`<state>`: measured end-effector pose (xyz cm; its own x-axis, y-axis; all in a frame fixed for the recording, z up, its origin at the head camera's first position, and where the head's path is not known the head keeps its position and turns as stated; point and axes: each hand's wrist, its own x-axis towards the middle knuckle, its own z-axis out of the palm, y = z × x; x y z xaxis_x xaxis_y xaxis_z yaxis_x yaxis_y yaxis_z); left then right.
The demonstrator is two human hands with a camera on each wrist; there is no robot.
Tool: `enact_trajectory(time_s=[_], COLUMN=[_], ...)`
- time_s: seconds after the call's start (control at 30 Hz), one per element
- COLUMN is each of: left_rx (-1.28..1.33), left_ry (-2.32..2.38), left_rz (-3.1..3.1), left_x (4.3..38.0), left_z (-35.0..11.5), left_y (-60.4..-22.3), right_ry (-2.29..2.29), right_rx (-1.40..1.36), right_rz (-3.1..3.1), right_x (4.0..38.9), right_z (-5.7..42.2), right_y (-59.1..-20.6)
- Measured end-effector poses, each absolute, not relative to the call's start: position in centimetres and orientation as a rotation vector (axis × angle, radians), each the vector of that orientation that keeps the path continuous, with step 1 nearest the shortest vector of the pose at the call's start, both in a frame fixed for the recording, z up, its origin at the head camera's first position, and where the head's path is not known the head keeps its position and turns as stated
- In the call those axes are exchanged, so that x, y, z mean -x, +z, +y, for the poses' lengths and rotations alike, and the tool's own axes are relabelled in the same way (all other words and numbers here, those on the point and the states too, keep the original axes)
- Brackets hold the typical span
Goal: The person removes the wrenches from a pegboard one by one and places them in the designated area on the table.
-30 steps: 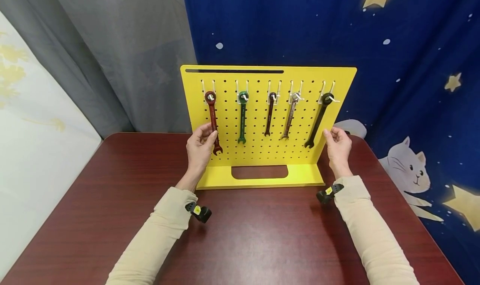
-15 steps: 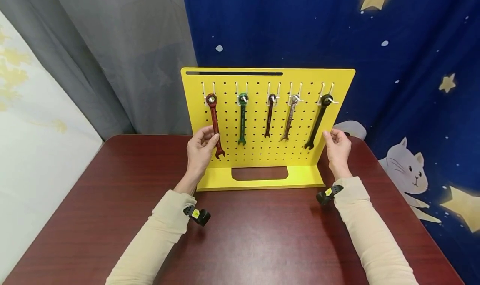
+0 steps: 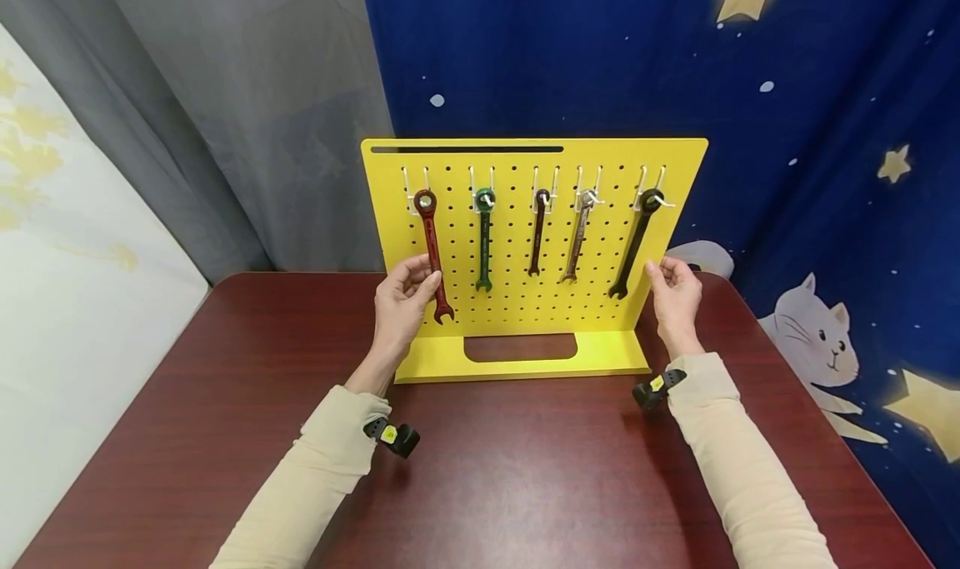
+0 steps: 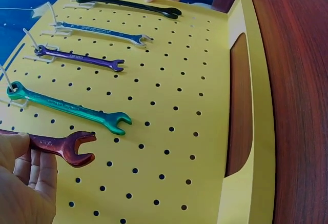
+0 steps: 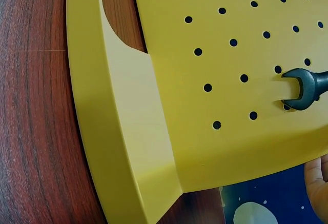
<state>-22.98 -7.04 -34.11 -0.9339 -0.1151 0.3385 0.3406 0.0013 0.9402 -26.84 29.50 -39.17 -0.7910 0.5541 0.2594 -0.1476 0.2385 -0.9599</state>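
In the head view, my left hand [image 3: 403, 298] pinches the shank of a red combination wrench [image 3: 432, 240] between thumb and fingers, in front of a yellow pegboard [image 3: 517, 315]. The wrench's ring end is at the leftmost hook; whether the hook still passes through it I cannot tell. Its open end [image 4: 77, 148] points away from the hand in the left wrist view. My right hand [image 3: 675, 298] pinches the board's right edge, thumb in front. Beside it hangs a black wrench [image 3: 636, 248]. Green [image 3: 485, 248], purple [image 3: 537, 240] and silver [image 3: 579, 240] wrenches hang between.
The pegboard stands upright on its yellow base lip [image 3: 431, 361], which has a cut-out slot. Below it is a dark red wooden table [image 3: 517, 461]. Behind hang a grey curtain [image 3: 247, 94] and a blue star-patterned curtain [image 3: 525, 52]; a white wall covering [image 3: 75, 302] is at left.
My left hand has drawn the red wrench slightly down and to the right, its ring end shifting against the hook. The right hand keeps its place on the board's edge. The head view tilts slightly.
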Motion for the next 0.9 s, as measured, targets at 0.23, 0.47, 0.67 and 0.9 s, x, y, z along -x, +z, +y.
enact_trajectory(time_s=[0.23,0.47,0.67,0.9], left_rx=[0.249,0.276,0.325,0.348], left_ry=[-2.004,-2.038,-2.069,-2.097], left_rz=[-1.963,-1.969,-1.966,-1.948], left_x=[23.4,22.8,22.0,21.1], left_z=[-7.2,-7.3,-7.5,-7.8], left_y=[-35.1,-34.8,-34.3,-33.8], right_ry=[1.589,1.607,1.618,1.605], right_rx=[0.378,0.379,0.384,0.379], right_rz=[-1.966,-1.943,-1.936,-1.933], right_x=[26.8,27.1,27.2,27.2], right_z=[29.5,29.5,29.6,29.6], right_y=[-39.1,-39.3,-39.4,-39.4])
